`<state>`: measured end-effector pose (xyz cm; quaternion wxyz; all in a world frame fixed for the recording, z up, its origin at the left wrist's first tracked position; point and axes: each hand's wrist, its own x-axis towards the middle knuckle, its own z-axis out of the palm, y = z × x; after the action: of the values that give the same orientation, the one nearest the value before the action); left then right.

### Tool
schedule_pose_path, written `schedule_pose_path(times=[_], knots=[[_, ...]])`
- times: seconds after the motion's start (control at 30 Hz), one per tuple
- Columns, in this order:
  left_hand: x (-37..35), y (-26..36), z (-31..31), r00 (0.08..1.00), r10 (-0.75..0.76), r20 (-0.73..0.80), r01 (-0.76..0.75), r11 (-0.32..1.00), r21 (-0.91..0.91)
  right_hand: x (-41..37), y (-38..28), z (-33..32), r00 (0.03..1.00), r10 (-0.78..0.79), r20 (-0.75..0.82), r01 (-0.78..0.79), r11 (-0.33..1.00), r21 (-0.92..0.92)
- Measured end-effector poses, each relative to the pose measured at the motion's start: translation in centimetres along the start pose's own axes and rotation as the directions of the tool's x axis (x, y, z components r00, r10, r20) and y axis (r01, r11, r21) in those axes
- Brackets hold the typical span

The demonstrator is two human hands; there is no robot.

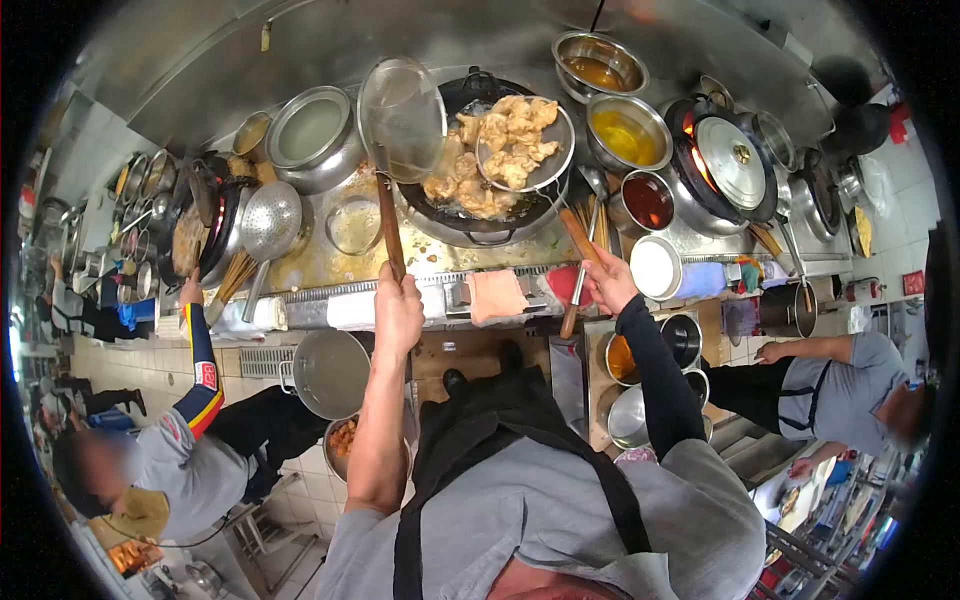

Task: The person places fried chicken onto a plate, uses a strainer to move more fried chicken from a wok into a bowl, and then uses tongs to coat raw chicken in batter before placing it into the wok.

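Note:
My left hand (398, 312) is closed round the wooden handle of a round fine-mesh strainer (403, 118), raised at the left of the large wok. Nothing shows in its mesh. My right hand (608, 284) grips the wooden handle of a second strainer (577, 232), whose round basket is over the wok. Golden battered fried pieces (518, 140), which look like chicken, fill that basket. More fried pieces (470, 185) lie in bubbling oil in the wok (470, 236). A ladle (572, 312) with a wooden handle end lies beside my right hand.
Steel bowls of yellow liquid (628, 134) and a pot of red sauce (647, 200) stand right of the wok. A lidded pot (730, 160) sits over a lit burner. A perforated skimmer (270, 222) lies left. Co-workers stand at left (195, 470) and right (840, 385).

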<state>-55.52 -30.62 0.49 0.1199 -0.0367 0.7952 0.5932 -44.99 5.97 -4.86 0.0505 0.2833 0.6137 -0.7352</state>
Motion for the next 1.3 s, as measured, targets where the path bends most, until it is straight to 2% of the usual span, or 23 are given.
schedule_pose_path(times=[0.07, 0.1, 0.23, 0.27, 0.33, 0.4, 0.57, 0.67, 0.7, 0.8, 0.83, 0.87, 0.9, 0.93, 0.97, 1.07, 1.2, 1.27, 1.3], knots=[[-0.1, 0.8, 0.3, 0.998, -0.052, 0.037, 0.053, 0.998, -0.023, 0.9, 0.5, 0.1, 0.996, -0.091, -0.014, 0.091, 0.996, 0.012], [0.1, 1.4, 0.6, 0.991, -0.113, 0.074, 0.120, 0.988, -0.099, 0.8, -0.3, 0.7, 0.989, -0.146, -0.028, 0.144, 0.988, -0.054], [2.3, 3.4, 1.5, 0.966, -0.182, 0.183, 0.216, 0.959, -0.182, 1.9, -2.7, 3.6, 0.915, -0.404, -0.014, 0.384, 0.880, -0.280], [3.1, 3.7, 1.5, 0.948, -0.205, 0.241, 0.270, 0.922, -0.278, 2.7, -2.7, 4.1, 0.882, -0.472, 0.004, 0.448, 0.834, -0.322], [4.2, 4.1, 1.5, 0.932, -0.206, 0.299, 0.300, 0.901, -0.314, 2.8, -3.4, 5.9, 0.840, -0.542, 0.015, 0.420, 0.634, -0.649], [4.6, 4.4, 1.5, 0.926, -0.184, 0.330, 0.305, 0.879, -0.366, 2.0, -4.8, 8.6, 0.839, -0.544, 0.004, 0.247, 0.373, -0.894], [5.8, 2.8, 0.1, 0.906, -0.223, 0.359, 0.373, 0.821, -0.432, 5.1, -3.1, 9.3, 0.827, -0.562, 0.003, 0.215, 0.312, -0.925], [5.0, 2.3, -0.4, 0.914, -0.243, 0.324, 0.357, 0.861, -0.363, 4.9, -2.1, 8.1, 0.823, -0.566, -0.041, 0.192, 0.346, -0.918], [5.0, 2.0, -0.5, 0.911, -0.246, 0.331, 0.369, 0.845, -0.388, 4.6, -1.4, 7.5, 0.801, -0.593, -0.078, 0.187, 0.372, -0.909], [3.0, 3.7, -1.1, 0.925, -0.220, 0.309, 0.306, 0.914, -0.267, 4.3, 0.5, 6.5, 0.770, -0.615, -0.172, 0.255, 0.543, -0.800], [2.5, 3.6, -1.2, 0.923, -0.230, 0.309, 0.316, 0.911, -0.266, 7.7, 4.4, 4.9, 0.580, -0.808, -0.106, 0.419, 0.407, -0.811], [3.2, 3.2, -1.2, 0.928, -0.209, 0.308, 0.297, 0.915, -0.273, 8.2, 4.0, 4.6, 0.757, -0.625, -0.191, 0.423, 0.691, -0.586], [3.9, 2.3, -1.5, 0.931, -0.197, 0.308, 0.286, 0.918, -0.275, 8.5, 4.0, 4.6, 0.900, -0.391, -0.193, 0.326, 0.898, -0.296], [3.8, 2.0, -1.6, 0.932, -0.192, 0.308, 0.280, 0.921, -0.272, 7.1, 3.2, 5.6, 0.984, -0.138, -0.109, 0.141, 0.990, 0.019], [4.0, 2.1, -0.9, 0.955, -0.167, 0.247, 0.219, 0.955, -0.201, 5.5, 1.9, 6.0, 0.998, 0.008, -0.055, 0.000, 0.988, 0.153], [5.0, 1.7, 0.0, 0.980, -0.092, 0.179, 0.101, 0.994, -0.042, 7.3, 3.7, 5.6, 0.998, 0.055, -0.043, -0.048, 0.985, 0.167], [5.2, 0.4, 0.4, 0.992, 0.001, 0.128, -0.011, 0.997, 0.081, 5.8, 4.2, 4.7, 0.998, 0.066, 0.019, -0.068, 0.966, 0.248], [6.7, -3.1, 0.5, 0.974, 0.223, 0.037, -0.225, 0.937, 0.266, 5.3, 5.4, 4.4, 0.998, 0.054, -0.009, -0.050, 0.957, 0.284], [6.9, -3.5, 0.4, 0.942, 0.336, 0.010, -0.317, 0.877, 0.360, 4.9, 5.4, 3.8, 0.997, 0.067, 0.028, -0.072, 0.951, 0.300]])
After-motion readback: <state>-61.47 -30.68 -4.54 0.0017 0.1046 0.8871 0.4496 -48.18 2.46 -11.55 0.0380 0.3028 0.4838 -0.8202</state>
